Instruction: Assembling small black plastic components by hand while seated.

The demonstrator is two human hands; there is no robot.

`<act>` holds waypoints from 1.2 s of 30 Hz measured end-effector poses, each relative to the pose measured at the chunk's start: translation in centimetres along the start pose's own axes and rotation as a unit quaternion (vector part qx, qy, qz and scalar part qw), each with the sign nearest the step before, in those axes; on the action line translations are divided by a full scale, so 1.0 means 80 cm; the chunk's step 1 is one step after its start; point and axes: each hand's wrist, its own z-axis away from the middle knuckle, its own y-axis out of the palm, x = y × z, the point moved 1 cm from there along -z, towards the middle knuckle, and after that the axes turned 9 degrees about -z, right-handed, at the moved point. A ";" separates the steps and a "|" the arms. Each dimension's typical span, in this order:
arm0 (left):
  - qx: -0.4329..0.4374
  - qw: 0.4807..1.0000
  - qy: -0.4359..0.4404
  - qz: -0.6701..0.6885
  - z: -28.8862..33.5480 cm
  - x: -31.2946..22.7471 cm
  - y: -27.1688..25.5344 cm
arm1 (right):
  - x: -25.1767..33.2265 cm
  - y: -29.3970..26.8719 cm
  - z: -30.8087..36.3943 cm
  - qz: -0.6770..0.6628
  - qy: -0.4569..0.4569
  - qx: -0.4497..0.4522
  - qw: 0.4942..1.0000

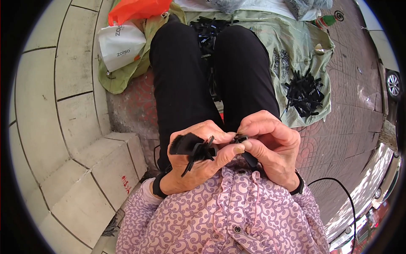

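Two hands work at my lap: left hand (198, 158) clamps a bundle of black strips (192, 147), right hand (270, 146) pinches one small clip (241, 138). Pile (304, 93) on the cloth (296, 46) remains unprocessed, I judge

Bright, even daylight, pretty soft, with no harsh shadows on the paving. Heavy fisheye bend toward the black rim, so the stone edges curve. The centre looks sharp, while the car (391, 82) at the right rim smears a bit.
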 end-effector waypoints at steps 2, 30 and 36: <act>-0.006 1.000 -0.003 0.004 -0.001 -0.001 0.000 | 0.000 -0.001 -0.001 -0.015 0.005 -0.001 1.000; 0.011 0.978 -0.172 0.121 -0.009 0.012 -0.002 | 0.009 0.000 0.001 -0.161 0.212 -0.065 0.962; -0.017 0.981 -0.150 0.120 -0.008 0.014 -0.001 | 0.010 -0.005 -0.002 -0.271 0.325 -0.006 0.906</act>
